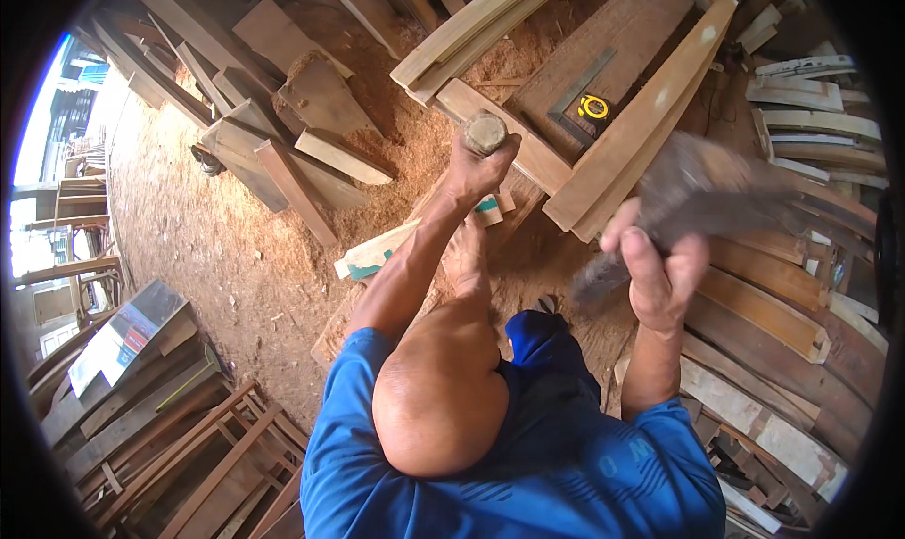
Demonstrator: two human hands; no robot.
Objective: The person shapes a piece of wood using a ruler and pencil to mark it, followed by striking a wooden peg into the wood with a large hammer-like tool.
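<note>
My left hand (476, 166) is closed round an upright tool with a round wooden handle (485, 133), seen end-on; its lower part is hidden. Beneath that hand and forearm lies a pale wood piece with green patches (377, 254), and my bare foot (464, 254) presses on it. Off to the right, my right hand (665, 280) is raised with its fingers wrapped round a dark tool (721, 214). Motion smears that tool, so its kind cannot be made out. Ahead of both hands sits a wooden frame of thick boards (514, 138).
On the frame's inner board lie a yellow tape measure (594, 108) and a metal square (583, 84). Curved wood pieces (764, 313) are stacked at right. Offcuts (330, 96) and sawdust (405, 115) cover the far left floor; slatted wood frames (226, 464) lie at near left.
</note>
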